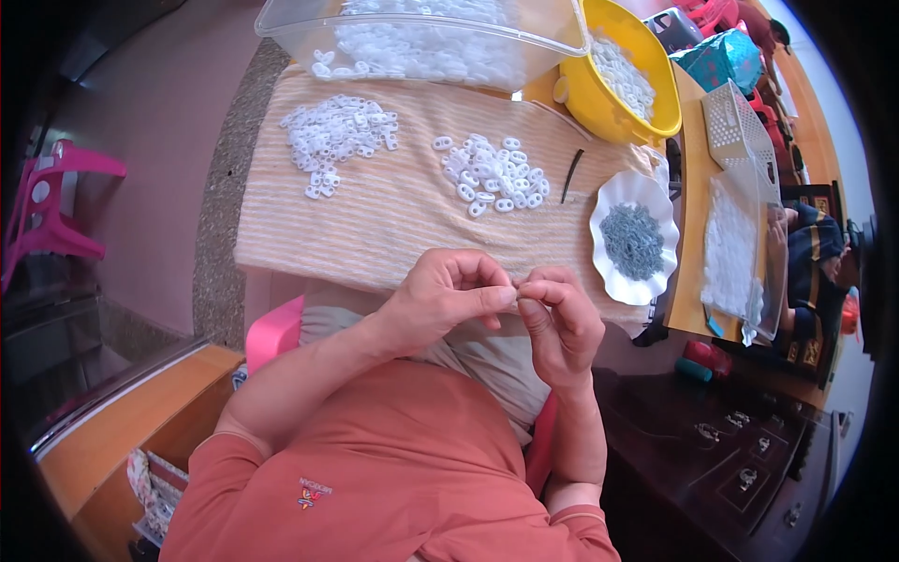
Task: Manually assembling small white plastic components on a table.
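Note:
Above my lap, at the near edge of the striped cloth, my left hand (451, 292) and my right hand (565, 323) meet with thumbs and fingertips pinched together. Whatever they hold between them is too small to make out. Beyond them lies a loose pile of white oval plastic pieces (493, 174) with holes. Flatter white plastic pieces with square openings form another pile (339, 136) to the left. Right of my hands stands a white wavy-rimmed dish (604, 280) of small grey-blue parts (634, 241). A thin black stick-like tool (572, 175) rests near the oval pieces.
At the far side stand a clear plastic bin (421, 42) of white pieces and a yellow basin (667, 114) holding more. A perforated white basket (735, 126) and a clear tub with white contents (730, 253) sit on the right. A pink stool (66, 201) is at left; people are at far right.

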A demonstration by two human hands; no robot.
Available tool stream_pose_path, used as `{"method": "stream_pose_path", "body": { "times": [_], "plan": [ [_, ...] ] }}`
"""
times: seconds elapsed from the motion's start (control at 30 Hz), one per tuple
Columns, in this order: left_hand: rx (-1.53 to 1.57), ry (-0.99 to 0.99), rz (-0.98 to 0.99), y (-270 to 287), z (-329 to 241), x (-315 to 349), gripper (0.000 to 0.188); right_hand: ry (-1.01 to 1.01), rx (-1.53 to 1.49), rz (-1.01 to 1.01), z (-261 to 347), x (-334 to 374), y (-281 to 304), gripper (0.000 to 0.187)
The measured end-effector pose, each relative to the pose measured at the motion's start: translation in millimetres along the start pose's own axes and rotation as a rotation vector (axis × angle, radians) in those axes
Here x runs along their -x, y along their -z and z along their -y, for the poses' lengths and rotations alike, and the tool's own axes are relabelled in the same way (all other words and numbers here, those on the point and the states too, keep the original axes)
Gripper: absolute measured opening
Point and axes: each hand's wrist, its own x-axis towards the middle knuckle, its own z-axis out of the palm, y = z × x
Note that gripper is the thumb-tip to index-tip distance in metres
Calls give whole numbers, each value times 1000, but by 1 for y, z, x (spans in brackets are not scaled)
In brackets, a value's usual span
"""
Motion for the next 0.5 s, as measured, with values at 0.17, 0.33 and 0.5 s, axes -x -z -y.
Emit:
{"method": "stream_pose_path", "body": {
  "times": [0.17, 0.33, 0.5],
  "plan": [
    [-54, 21, -23, -2, 0, 0, 14, 149, 296, 9, 6, -6, 4, 13],
    [-66, 26, -21, -3, 0, 0, 13, 252, 433, 26, 11, -5, 5, 13],
    [9, 94, -4, -1, 3, -1, 11, 374, 612, 93, 19, -8, 3, 13]
  ]
}}
